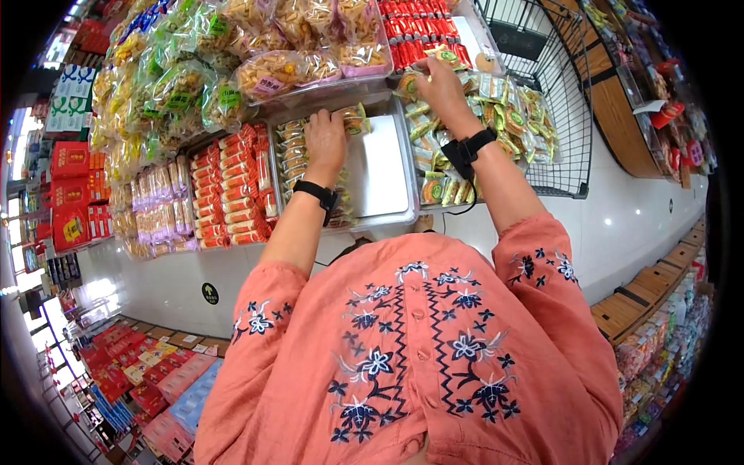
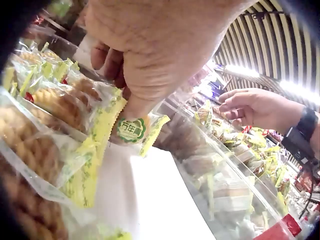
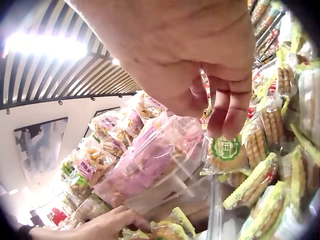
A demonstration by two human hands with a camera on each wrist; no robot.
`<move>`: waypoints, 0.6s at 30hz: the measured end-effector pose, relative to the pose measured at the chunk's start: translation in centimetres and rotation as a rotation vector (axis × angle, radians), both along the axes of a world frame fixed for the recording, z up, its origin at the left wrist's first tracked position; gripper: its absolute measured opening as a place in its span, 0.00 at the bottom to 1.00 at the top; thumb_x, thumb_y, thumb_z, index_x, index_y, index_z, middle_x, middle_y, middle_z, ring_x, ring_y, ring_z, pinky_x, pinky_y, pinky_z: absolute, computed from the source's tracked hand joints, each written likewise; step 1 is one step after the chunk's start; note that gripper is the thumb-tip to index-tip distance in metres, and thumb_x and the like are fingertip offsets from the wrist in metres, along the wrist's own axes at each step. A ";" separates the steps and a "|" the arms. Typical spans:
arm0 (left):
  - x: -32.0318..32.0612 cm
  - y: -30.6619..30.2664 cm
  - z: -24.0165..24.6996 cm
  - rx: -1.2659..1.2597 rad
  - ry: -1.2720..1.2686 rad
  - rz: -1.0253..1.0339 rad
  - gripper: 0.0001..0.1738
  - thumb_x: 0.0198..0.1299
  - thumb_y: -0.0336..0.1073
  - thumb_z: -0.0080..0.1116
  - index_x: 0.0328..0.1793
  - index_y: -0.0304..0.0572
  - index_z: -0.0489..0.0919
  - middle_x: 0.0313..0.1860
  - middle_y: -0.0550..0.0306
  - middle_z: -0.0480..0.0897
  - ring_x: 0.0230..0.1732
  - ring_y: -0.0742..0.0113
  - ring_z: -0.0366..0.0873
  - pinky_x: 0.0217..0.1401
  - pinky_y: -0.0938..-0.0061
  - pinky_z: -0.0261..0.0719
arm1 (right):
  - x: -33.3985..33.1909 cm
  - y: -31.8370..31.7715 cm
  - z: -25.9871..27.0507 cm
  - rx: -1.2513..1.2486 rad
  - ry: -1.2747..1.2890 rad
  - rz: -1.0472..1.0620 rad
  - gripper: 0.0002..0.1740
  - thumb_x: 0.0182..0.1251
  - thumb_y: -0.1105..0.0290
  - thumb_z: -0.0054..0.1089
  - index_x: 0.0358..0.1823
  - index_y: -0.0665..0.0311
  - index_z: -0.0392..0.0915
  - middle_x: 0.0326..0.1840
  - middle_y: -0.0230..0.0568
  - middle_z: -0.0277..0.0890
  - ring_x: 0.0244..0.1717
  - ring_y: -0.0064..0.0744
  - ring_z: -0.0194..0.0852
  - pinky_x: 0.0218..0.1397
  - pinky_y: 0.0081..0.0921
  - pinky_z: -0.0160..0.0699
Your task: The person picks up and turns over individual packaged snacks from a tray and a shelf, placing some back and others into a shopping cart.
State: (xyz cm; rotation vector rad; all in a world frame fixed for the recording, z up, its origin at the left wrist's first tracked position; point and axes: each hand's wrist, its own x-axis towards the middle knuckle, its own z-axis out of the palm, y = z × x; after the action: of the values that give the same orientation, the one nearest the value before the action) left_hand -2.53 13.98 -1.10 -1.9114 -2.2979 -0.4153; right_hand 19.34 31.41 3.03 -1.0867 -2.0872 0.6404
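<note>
Round green label (image 2: 131, 129) on a yellow-edged packet (image 2: 156, 134): apparently "万年青"; other print is unclear.

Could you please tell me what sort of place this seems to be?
It looks like a supermarket's snack section: clear bins hold wrapped snacks, a wire shopping cart stands beside them, and there are stocked shelves around.

The cart (image 1: 587, 128) is cut off at the head view's top. The left hand (image 2: 160, 45) hides part of a cookie packet (image 2: 132, 129), middle of the left wrist view. The wall picture (image 3: 42, 145), left in the right wrist view, is blurry.
</note>
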 end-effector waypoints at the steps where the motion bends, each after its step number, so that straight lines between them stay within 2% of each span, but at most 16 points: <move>1: 0.2 -0.1 0.2 0.005 -0.009 0.002 0.17 0.52 0.34 0.70 0.48 0.43 0.81 0.47 0.48 0.77 0.52 0.45 0.74 0.54 0.52 0.73 | 0.1 0.2 -0.2 0.067 -0.007 0.003 0.16 0.62 0.74 0.61 0.52 0.68 0.79 0.47 0.57 0.80 0.52 0.56 0.80 0.53 0.46 0.80; 5: 0.7 -0.7 1.5 0.055 -0.059 -0.011 0.17 0.52 0.34 0.72 0.48 0.43 0.80 0.46 0.48 0.77 0.52 0.45 0.74 0.54 0.52 0.73 | -0.1 0.8 -0.5 0.169 -0.126 0.043 0.18 0.64 0.75 0.57 0.56 0.64 0.78 0.49 0.55 0.80 0.52 0.58 0.79 0.54 0.49 0.79; 9: 2.1 -2.1 3.6 0.169 -0.116 -0.036 0.18 0.53 0.35 0.72 0.47 0.40 0.79 0.44 0.48 0.77 0.50 0.46 0.75 0.53 0.53 0.73 | -0.6 1.6 -1.6 0.211 -0.170 0.144 0.19 0.64 0.77 0.55 0.57 0.59 0.77 0.49 0.49 0.80 0.53 0.56 0.79 0.53 0.50 0.79; 12: 3.1 -3.8 4.7 0.169 -0.196 -0.047 0.17 0.56 0.35 0.72 0.49 0.41 0.79 0.47 0.47 0.77 0.50 0.46 0.73 0.53 0.54 0.71 | -0.8 1.7 -1.5 0.132 -0.242 0.166 0.20 0.64 0.78 0.55 0.58 0.58 0.76 0.47 0.50 0.79 0.52 0.57 0.79 0.52 0.51 0.78; 18: 4.9 -6.8 5.8 0.118 -0.285 0.019 0.15 0.61 0.34 0.68 0.51 0.38 0.79 0.46 0.46 0.77 0.49 0.45 0.73 0.53 0.55 0.70 | -0.4 1.6 -1.4 0.143 -0.230 0.245 0.16 0.62 0.80 0.55 0.51 0.58 0.75 0.46 0.50 0.76 0.50 0.59 0.78 0.49 0.52 0.76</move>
State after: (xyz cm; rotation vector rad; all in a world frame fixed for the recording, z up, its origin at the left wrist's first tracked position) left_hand 2.42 7.21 4.74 -1.8773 -2.3923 -0.8516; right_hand 18.90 33.03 1.63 -0.8659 -2.4497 0.4896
